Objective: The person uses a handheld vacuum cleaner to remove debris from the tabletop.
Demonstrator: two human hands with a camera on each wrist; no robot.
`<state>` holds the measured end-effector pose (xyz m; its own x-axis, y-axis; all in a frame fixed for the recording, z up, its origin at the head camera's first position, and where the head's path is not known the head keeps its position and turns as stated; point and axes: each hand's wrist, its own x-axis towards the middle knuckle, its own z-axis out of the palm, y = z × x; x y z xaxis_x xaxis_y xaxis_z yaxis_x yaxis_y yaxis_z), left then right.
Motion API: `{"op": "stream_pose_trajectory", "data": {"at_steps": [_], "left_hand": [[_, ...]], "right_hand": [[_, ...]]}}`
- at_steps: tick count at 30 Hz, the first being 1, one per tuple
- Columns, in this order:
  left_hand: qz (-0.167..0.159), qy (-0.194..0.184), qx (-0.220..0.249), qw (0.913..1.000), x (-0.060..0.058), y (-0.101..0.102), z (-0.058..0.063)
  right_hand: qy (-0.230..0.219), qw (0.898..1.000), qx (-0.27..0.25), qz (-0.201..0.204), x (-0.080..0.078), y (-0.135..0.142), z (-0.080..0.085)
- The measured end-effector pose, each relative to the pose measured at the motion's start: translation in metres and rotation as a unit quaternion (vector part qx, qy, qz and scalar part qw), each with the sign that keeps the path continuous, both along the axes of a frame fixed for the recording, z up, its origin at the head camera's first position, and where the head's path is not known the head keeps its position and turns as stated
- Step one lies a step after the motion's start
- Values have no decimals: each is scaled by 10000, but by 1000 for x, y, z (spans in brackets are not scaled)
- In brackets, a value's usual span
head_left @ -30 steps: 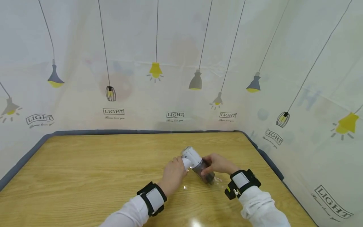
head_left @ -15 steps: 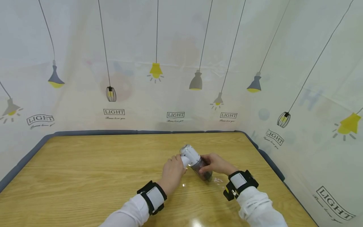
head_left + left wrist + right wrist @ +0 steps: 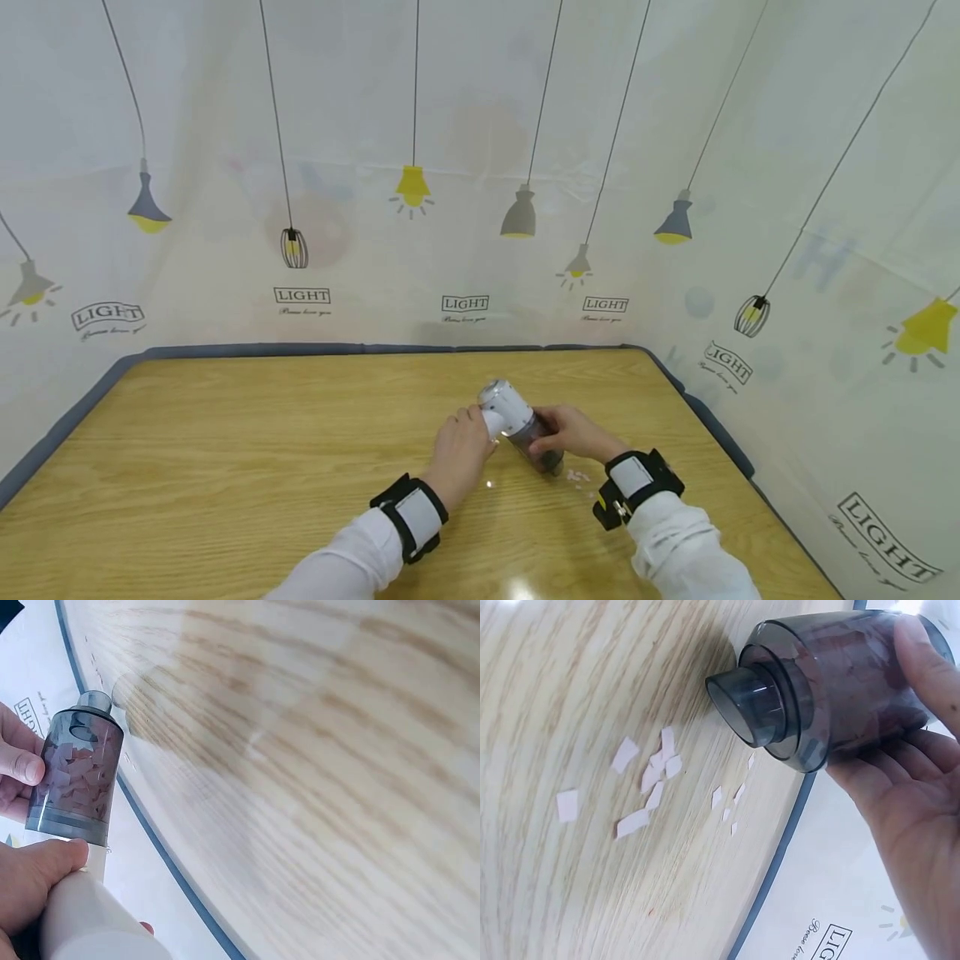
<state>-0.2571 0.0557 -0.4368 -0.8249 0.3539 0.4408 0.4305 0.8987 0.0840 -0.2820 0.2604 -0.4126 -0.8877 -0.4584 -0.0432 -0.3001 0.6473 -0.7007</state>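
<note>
A white handheld vacuum cleaner (image 3: 506, 406) is held tilted over the wooden table, its nozzle (image 3: 742, 705) pointing down. My left hand (image 3: 459, 450) grips the white handle (image 3: 94, 919). Around the smoky clear dust cup (image 3: 79, 769) curl the fingers and thumb of my right hand (image 3: 577, 433). Many pinkish paper scraps show through the cup wall in the left wrist view. Several pale paper scraps (image 3: 652, 772) lie loose on the table beside the nozzle. The right wrist view shows the nozzle close to the table; whether it touches cannot be told.
The wooden table (image 3: 262, 467) has a dark grey edge strip (image 3: 300, 349) along its back and sides. Behind it hangs a pale curtain (image 3: 360, 250) printed with lamps and the word LIGHT. A strapped camera band sits on each wrist.
Both hands have shifted the vacuum cleaner slightly away from me. More of the loose paper scraps now show to the right of its nozzle. Both hands keep their hold.
</note>
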Motion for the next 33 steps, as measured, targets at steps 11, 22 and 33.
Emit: {"op": "stream_pose_trajectory", "data": {"at_steps": [11, 22, 33], "left_hand": [[9, 4, -113, 9999, -1, 11, -4], [-65, -204, -64, 9998, -1, 17, -4], [-72, -311, -69, 9995, -5, 25, -3]], "right_hand": [[-25, 9999, 145, 43, 1, 10, 2], [-20, 9996, 281, -5, 1, 18, 1], [-30, 9998, 196, 43, 1, 26, 1]]}}
